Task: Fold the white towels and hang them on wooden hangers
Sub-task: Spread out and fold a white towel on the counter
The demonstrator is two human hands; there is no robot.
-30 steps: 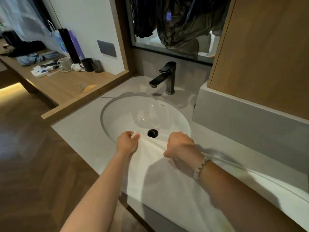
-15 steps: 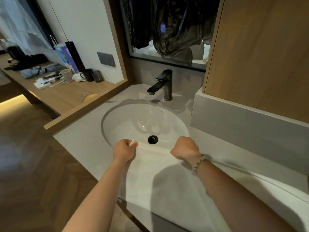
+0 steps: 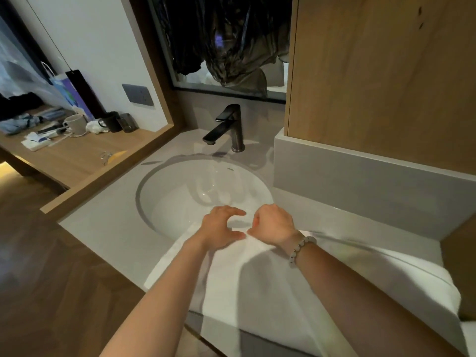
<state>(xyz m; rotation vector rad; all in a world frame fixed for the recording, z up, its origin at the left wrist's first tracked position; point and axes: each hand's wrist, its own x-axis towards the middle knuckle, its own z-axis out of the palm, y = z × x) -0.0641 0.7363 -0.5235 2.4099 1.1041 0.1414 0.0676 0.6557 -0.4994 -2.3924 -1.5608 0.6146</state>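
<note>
Two corners: square them at twelve o'clock on the towel (image 3: 257, 292); your left hand (image 3: 221, 225) splays empty, right hand (image 3: 273, 224) pinches its edge.

The right hand (image 3: 273, 222) is a fist turned knuckles-up at the far edge of the white towel (image 3: 257, 292), its fingertips tucked out of sight, so whether they pinch the cloth cannot be told; the left hand (image 3: 219, 225) beside it is smeared with blur. Both forearms cover much of the towel, its near side drops from view over the front edge of the counter (image 3: 103, 228), and its right end (a thick fold) runs off at the picture's lower right corner. On the desk (image 3: 77, 161) past the counter's left edge, the clutter (image 3: 38, 143) is too small to name.
</note>
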